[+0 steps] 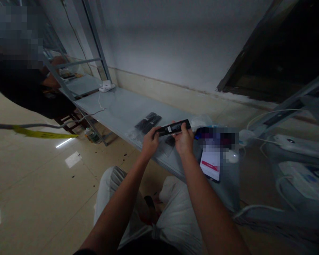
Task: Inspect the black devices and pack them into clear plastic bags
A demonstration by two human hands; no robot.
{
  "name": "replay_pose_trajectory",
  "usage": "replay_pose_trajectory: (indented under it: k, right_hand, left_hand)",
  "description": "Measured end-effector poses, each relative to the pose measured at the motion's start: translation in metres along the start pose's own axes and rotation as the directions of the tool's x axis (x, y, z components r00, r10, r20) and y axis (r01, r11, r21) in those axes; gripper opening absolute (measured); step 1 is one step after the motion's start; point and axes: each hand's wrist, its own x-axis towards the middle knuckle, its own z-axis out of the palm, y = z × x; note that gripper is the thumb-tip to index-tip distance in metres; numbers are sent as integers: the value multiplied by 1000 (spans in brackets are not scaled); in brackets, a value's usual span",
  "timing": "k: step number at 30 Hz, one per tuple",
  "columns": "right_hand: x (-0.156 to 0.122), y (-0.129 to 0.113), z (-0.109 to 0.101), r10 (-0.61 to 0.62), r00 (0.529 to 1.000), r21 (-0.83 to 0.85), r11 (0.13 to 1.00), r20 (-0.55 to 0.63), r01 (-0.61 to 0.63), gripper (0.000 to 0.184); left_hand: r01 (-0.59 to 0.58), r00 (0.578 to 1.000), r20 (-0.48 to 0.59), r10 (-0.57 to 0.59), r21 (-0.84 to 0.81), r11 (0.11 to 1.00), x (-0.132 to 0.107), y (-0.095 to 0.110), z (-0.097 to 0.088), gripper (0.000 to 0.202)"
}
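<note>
A long black flat device (173,128) with a white label is held level above the grey table (117,106). My left hand (149,141) is closed on its left end, and my right hand (184,139) is closed on its right half. Under my hands lie clear plastic bags (138,134) on the table. A pile of similar black devices (148,122) rests on the table just behind and to the left.
A phone with a lit white and red screen (210,165) lies at the table's front edge to the right. A white power strip (106,86) and its cable sit at the far left end. Another person (29,88) sits at the far left. White boxes and cables (295,148) fill the right side.
</note>
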Motion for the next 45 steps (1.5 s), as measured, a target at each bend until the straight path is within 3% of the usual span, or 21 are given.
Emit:
replay_pose_trajectory:
  k: [6, 12, 18, 23, 27, 30, 37, 45]
  right_hand:
    - [1, 1, -1, -13, 1000, -17, 1000, -10, 12, 31]
    - [0, -1, 1, -14, 1000, 3, 1000, -7, 14, 29]
    - [-1, -3, 3, -2, 1000, -1, 1000, -13, 2, 27]
    - [-1, -6, 4, 6, 999, 13, 1000, -34, -5, 26]
    - [-1, -6, 4, -1, 999, 63, 998, -41, 3, 20]
    - [0, -6, 2, 29, 999, 72, 997, -32, -27, 21]
    - [1, -4, 0, 98, 995, 107, 989, 27, -100, 20]
    - [1, -3, 0, 134, 990, 109, 984, 52, -139, 17]
  left_hand:
    - [-53, 998, 22, 51, 64, 997, -2, -1, 2, 33]
    - [144, 989, -50, -140, 84, 986, 1, -13, 7, 45]
    - [133, 986, -103, -131, 10, 991, 2, -13, 6, 49]
    - [221, 975, 52, -217, -88, 971, 8, -19, -4, 59]
    - [234, 951, 248, -187, -174, 957, 14, -23, -16, 62]
    - [231, 934, 321, -155, -214, 949, 14, -20, -23, 62]
    - [224, 930, 350, -111, -300, 927, 10, -13, -33, 43]
    - [273, 943, 279, -179, -350, 896, 8, -19, -28, 42]
